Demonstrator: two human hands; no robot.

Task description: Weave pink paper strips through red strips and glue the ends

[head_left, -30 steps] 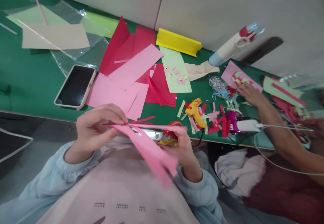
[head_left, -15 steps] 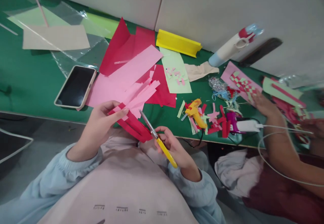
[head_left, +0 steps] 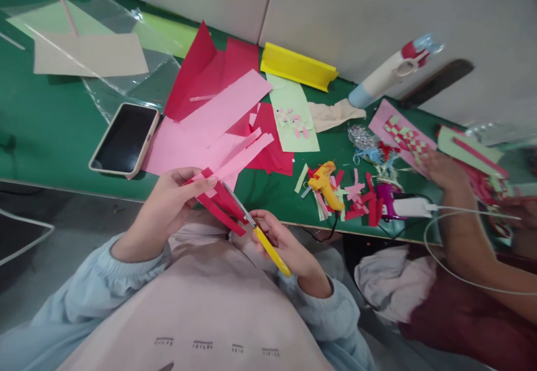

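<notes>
My left hand (head_left: 176,200) pinches a piece of woven paper strips, with red strips (head_left: 222,209) pointing down to the right and pink strips (head_left: 247,153) fanning up to the right. My right hand (head_left: 279,242) is wrapped around the yellow handle of a pair of scissors (head_left: 268,248). The metal blades reach up to the left and lie against the red strips close to my left thumb. Whether the blades are parted is hard to make out. Pink paper sheets (head_left: 172,144) lie on the table just beyond my left hand.
On the green table (head_left: 46,136) are a phone (head_left: 125,139), red paper (head_left: 193,74), a yellow folded piece (head_left: 297,67), a yellow glue gun (head_left: 325,183) and paper scraps (head_left: 356,192). At the right, another person's hand (head_left: 444,169) touches a checkered woven piece (head_left: 405,139).
The scissors have moved up and left along the red strips toward my left thumb. The red strips now look more spread apart, and the pink ones have shifted slightly.
</notes>
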